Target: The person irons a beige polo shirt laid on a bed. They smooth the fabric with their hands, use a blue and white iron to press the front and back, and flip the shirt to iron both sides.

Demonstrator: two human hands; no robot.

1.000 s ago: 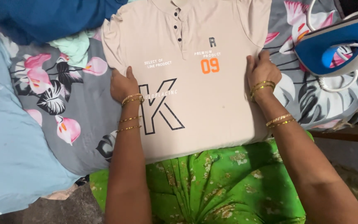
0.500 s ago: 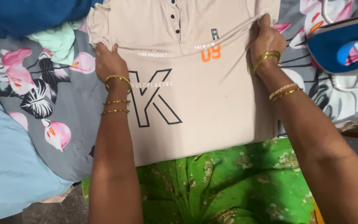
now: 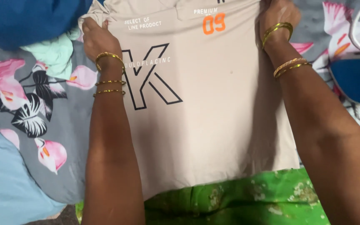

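A beige short-sleeved shirt with a big outlined letter and orange digits lies spread on a grey floral sheet. My left hand grips the shirt's left shoulder, where the cloth bunches under the fingers. Near the top edge of the view, my right hand grips the right shoulder. Both wrists wear gold bangles. The collar is out of view above.
A blue and white clothes iron rests at the right, its white cord looping above. A mint cloth and a dark blue cloth lie at the upper left. A light blue pillow is at the left, green patterned cloth below.
Both hands slid from the shirt's sides up to its shoulders and closed on the cloth. The view moved closer and shifted, so the collar and most of the iron left the frame.
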